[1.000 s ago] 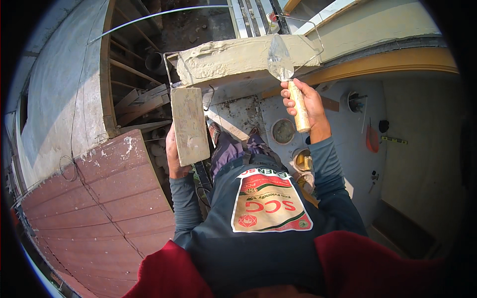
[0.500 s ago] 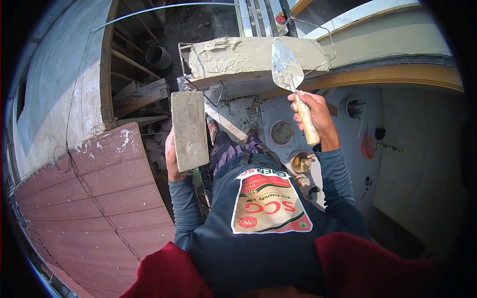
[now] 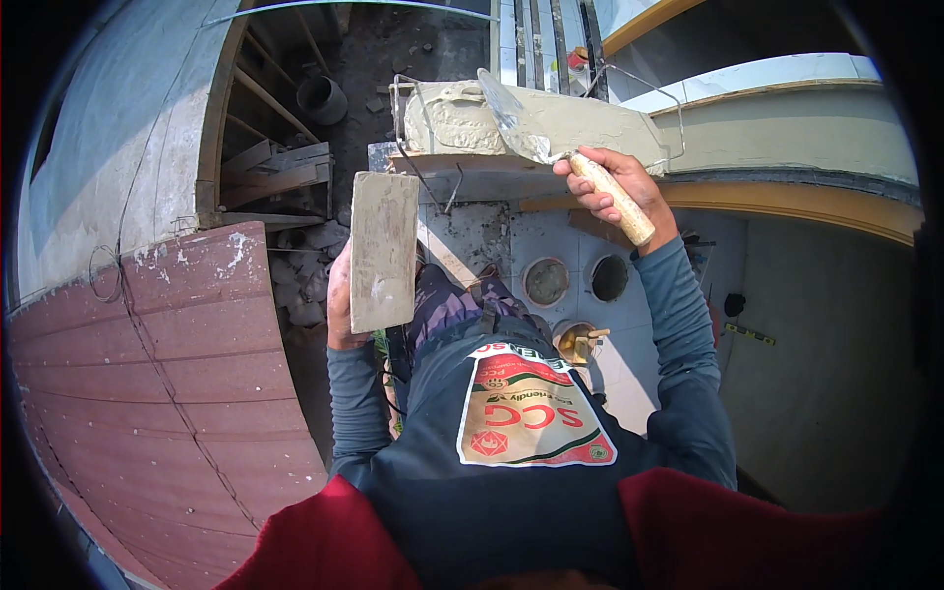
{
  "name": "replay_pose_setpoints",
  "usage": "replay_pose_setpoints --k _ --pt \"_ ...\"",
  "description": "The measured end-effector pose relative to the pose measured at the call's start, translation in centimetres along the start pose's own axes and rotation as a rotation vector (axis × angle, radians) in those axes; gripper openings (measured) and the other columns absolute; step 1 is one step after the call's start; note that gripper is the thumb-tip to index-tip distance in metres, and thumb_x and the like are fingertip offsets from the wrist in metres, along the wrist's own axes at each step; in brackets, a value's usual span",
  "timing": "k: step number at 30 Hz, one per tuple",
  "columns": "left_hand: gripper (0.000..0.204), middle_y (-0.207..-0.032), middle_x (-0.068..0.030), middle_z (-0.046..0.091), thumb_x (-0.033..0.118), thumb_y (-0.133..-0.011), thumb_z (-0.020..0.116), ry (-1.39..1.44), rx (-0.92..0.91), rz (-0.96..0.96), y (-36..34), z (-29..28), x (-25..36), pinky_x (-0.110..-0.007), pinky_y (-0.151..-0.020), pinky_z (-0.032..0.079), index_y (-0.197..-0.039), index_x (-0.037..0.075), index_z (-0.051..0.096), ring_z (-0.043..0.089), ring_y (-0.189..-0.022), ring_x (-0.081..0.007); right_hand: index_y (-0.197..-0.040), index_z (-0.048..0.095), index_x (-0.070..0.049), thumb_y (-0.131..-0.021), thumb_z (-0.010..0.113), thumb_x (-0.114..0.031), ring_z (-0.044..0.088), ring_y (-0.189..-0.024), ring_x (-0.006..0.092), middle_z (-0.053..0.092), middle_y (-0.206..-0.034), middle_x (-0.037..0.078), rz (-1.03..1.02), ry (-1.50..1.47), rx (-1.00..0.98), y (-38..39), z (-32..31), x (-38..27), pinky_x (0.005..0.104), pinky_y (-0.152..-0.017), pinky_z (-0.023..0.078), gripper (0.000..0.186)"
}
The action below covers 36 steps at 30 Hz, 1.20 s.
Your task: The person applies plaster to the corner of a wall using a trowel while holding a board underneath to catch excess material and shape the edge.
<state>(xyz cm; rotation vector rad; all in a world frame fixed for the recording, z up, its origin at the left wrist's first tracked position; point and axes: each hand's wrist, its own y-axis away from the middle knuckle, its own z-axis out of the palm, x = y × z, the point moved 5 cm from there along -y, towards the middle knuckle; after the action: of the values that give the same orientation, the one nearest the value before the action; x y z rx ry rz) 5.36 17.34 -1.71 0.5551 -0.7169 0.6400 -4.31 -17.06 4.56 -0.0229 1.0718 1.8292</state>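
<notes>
My left hand [image 3: 339, 295] is closed round the underside of a flat, mortar-stained plastering float [image 3: 384, 253], whose grip is hidden beneath it. Wrapped round a wooden handle, my right hand [image 3: 627, 192] holds a pointed trowel [image 3: 513, 120] with its tip away from me. The blade is tilted, over or against the front of a narrow ledge [image 3: 590, 113] coated with grey mortar; whether it touches I cannot tell. Rough, wet-looking mortar [image 3: 447, 116] covers the ledge's left end, and the surface to the right looks smoother. The float is nearer to me than the ledge.
Bent metal rods [image 3: 680, 123] clasp the ledge at both ends. Below stand a bucket of grey mix [image 3: 546, 283], a dark-mouthed bucket [image 3: 610, 277] and a bucket with tools [image 3: 575, 342]. A spirit level [image 3: 751, 335] lies right; maroon sheeting [image 3: 177, 364] slopes at left.
The trowel blade has swung left and turned more edge-on, toward the rough mortar. My right hand has moved slightly up and right. The view has shifted a little; the float stays in my left hand.
</notes>
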Motion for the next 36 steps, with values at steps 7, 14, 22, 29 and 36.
replay_pose_setpoints --k 7,14,22,29,36 --pt "0.085 -0.130 -0.0167 0.058 0.050 -0.083 0.064 0.035 -0.012 0.057 0.1 0.2 0.2 -0.036 -0.092 0.054 -0.143 -0.004 0.039 0.064 -0.110 -0.0234 -0.117 0.056 0.008 -0.104 0.042 -0.032 0.048 -0.046 0.0045 0.052 -0.076 0.003 0.169 0.187 -0.056 -0.9 2.3 -0.4 0.0184 -0.033 0.042 0.044" --pt "0.084 -0.129 -0.0152 0.058 0.047 -0.084 0.066 0.036 -0.022 0.049 0.1 0.7 0.3 -0.033 -0.092 0.053 -0.143 -0.005 0.038 0.064 -0.109 -0.0208 -0.107 0.062 0.005 -0.101 0.051 -0.030 0.051 -0.047 0.0065 0.054 -0.072 0.002 0.056 0.503 0.034 0.1 2.5 0.0 0.0202 -0.034 0.042 0.038" --pt "0.055 -0.124 -0.0087 0.059 0.035 -0.100 0.053 -0.040 -0.071 0.057 -0.7 3.6 0.8 -0.027 -0.092 0.047 -0.139 -0.002 0.046 0.059 -0.108 -0.0130 -0.105 0.061 0.003 -0.098 0.052 -0.028 0.053 -0.047 0.0063 0.056 -0.071 0.002 -0.265 0.618 0.382 5.7 0.8 0.0 0.0206 -0.036 0.043 0.033" --pt "0.047 -0.119 -0.0068 0.060 0.034 -0.105 0.048 -0.262 0.106 0.181 -5.0 5.1 1.4 -0.025 -0.089 0.047 -0.136 -0.001 0.049 0.057 -0.102 -0.0101 -0.110 0.060 0.006 -0.100 0.050 -0.028 0.053 -0.047 0.0066 0.056 -0.076 0.003 -0.286 0.507 0.260 4.9 4.3 1.6 0.0198 -0.036 0.045 0.036" --pt "0.043 -0.116 -0.0072 0.064 0.029 -0.106 0.046 -0.387 0.244 0.234 -5.5 2.9 2.4 -0.025 -0.087 0.049 -0.133 -0.003 0.054 0.060 -0.098 -0.0107 -0.109 0.060 0.006 -0.098 0.052 -0.029 0.053 -0.047 0.0065 0.057 -0.075 0.004 -0.318 0.389 0.264 6.1 1.9 3.6 0.0197 -0.035 0.044 0.037"
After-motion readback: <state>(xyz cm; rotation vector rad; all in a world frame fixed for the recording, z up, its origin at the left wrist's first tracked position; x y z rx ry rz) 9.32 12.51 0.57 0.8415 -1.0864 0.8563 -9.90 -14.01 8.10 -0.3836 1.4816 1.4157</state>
